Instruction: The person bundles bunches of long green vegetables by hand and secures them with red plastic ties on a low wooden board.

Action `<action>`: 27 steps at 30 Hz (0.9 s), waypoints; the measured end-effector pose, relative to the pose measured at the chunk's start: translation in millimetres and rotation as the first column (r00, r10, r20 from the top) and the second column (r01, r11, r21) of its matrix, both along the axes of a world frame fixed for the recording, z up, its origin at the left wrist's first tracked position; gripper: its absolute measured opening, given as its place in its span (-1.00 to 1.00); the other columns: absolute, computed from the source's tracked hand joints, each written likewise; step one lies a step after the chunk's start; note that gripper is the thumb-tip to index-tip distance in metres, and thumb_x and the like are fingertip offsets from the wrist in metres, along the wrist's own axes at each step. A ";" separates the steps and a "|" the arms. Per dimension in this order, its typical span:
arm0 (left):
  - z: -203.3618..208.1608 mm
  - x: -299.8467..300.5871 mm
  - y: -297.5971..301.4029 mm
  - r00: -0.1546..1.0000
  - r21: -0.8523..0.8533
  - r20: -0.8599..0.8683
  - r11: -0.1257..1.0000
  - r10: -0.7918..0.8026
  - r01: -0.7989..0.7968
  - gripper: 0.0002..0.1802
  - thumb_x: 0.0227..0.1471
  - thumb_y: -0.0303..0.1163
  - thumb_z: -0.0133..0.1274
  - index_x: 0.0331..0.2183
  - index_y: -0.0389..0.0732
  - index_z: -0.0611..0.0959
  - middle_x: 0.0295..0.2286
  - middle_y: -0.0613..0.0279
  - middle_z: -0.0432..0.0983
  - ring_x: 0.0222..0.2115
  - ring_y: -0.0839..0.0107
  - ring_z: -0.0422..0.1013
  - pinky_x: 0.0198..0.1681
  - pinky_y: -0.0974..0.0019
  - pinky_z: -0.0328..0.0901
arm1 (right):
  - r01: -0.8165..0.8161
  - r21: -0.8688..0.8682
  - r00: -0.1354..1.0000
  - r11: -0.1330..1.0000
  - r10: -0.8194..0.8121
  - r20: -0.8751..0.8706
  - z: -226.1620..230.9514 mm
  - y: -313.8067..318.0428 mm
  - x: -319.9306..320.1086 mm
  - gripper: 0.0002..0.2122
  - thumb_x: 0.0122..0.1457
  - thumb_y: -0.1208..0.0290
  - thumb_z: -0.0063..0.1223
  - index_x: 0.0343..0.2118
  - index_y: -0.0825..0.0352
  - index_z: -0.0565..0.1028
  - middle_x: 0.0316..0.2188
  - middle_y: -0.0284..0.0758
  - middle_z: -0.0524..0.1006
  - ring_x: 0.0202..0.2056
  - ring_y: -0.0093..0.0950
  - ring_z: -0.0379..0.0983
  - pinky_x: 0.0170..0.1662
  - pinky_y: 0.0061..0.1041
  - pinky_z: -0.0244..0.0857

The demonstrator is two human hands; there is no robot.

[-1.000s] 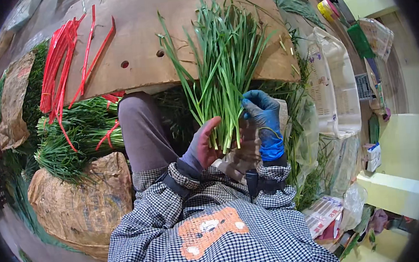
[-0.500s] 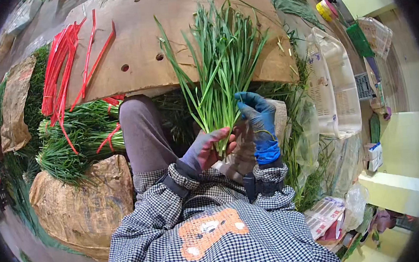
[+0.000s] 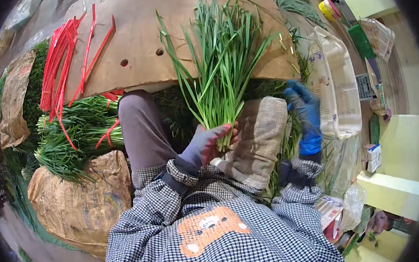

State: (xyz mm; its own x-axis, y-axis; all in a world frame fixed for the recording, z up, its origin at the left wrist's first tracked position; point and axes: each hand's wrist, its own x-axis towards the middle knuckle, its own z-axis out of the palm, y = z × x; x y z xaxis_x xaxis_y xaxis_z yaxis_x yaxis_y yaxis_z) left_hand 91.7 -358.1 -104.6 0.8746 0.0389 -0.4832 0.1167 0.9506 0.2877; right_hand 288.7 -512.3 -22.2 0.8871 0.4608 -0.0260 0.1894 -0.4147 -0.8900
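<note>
My left hand (image 3: 209, 143), in a grey and red glove, is closed round the pale stem ends of a bunch of garlic chives (image 3: 222, 76). The green leaves fan away from me over the near edge of a wooden board (image 3: 138, 38). Off to the right, apart from the bunch, my blue-gloved right hand (image 3: 306, 106) hovers above loose leaves beside a white plastic crate (image 3: 336, 81). Its fingers are slightly bent and blurred, with a gap between fingers and thumb; nothing shows in it.
Red ties (image 3: 61, 59) lie on the board's left side. Chive bundles (image 3: 79, 136) with red ties rest left of my knee, above a brown sack (image 3: 84, 200). Loose green leaves (image 3: 293, 134) lie to the right, by clear plastic sheeting (image 3: 338, 170).
My right hand has left the bunch and moved right toward the crate, uncovering my right knee. The left hand still holds the chives in nearly the same place.
</note>
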 end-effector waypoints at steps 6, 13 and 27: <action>-13.9 -6.9 4.0 0.969 -0.425 0.246 0.901 0.021 0.088 -0.64 0.06 -0.22 -0.13 -0.15 -0.23 0.46 -0.25 0.12 0.47 -0.23 0.21 0.41 -0.03 -0.02 0.22 | -0.314 -0.190 0.937 0.930 0.336 0.097 -45.8 49.0 -85.2 -0.55 -0.14 0.39 0.25 -0.14 0.36 0.41 -0.57 -0.40 0.41 -0.56 -0.62 0.32 -0.47 -0.63 0.25; 1.2 -1.4 6.2 0.957 -0.456 0.275 0.889 0.089 0.048 -0.50 0.11 -0.09 -0.27 -0.04 -0.22 0.35 -0.16 0.06 0.41 -0.14 0.19 0.35 -0.01 -0.18 0.12 | -0.244 -0.063 0.969 0.968 0.242 -0.043 -62.6 35.6 -71.2 -0.61 -0.06 0.53 0.12 -0.09 0.37 0.39 -0.52 -0.40 0.42 -0.51 -0.62 0.34 -0.42 -0.64 0.29; 0.1 -2.5 9.9 0.960 -0.498 0.276 0.862 0.048 0.100 -0.53 0.06 0.02 -0.20 -0.30 -0.18 0.54 -0.37 0.12 0.51 -0.31 0.19 0.44 -0.12 -0.10 0.24 | -0.346 -0.291 0.859 0.892 0.426 0.283 -30.8 69.2 -101.9 -0.63 -0.11 0.28 0.19 -0.26 0.39 0.45 -0.41 -0.16 0.49 -0.44 -0.31 0.44 -0.35 -0.47 0.32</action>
